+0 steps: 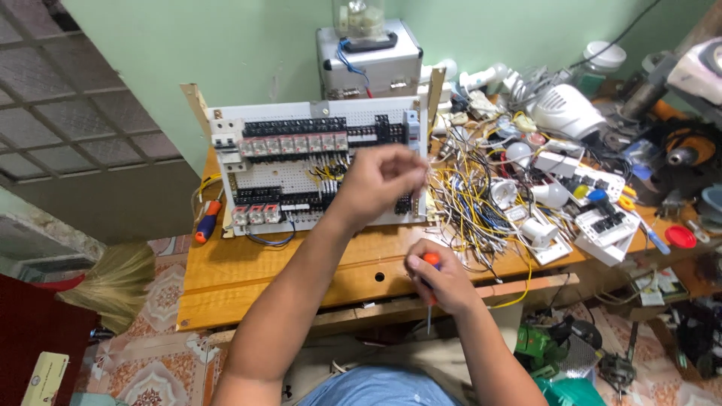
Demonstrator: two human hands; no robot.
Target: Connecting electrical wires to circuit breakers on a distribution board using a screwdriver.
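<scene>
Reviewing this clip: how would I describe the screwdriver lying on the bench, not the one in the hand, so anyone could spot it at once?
Start at the wooden workbench and find the white wiring panel standing upright on it. At the panel's lower left corner, near the bench's left edge, lies the screwdriver. Its handle is blue and orange, and no hand touches it, unlike the orange-handled one in the right hand.
</scene>
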